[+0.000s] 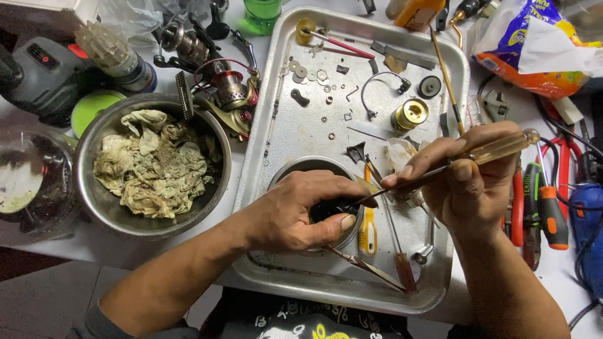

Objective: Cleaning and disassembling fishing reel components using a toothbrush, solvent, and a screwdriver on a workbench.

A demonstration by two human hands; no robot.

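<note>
The left hand is closed around a small black part, thumb and fingers clamped on it, holding it over a small steel cup that stands near the front edge of a metal tray. The right hand pinches a screwdriver with a clear amber handle, fingers shut on the shaft just ahead of the handle, and the tip touches the black part. The tray sits in the middle of the worktop; its far half carries small washers, a brass spool and a bent wire bail, while a yellow-handled tool and a red-handled screwdriver lie near its front right corner. Just beside the tray's left edge stands a large steel bowl full of crumpled, stained rags, and behind it, toward the far edge, lies a partly stripped fishing reel. Along the worktop's right edge lie red-handled pliers and an orange-and-black handled tool, with a colourful plastic bag at the far right corner
</note>
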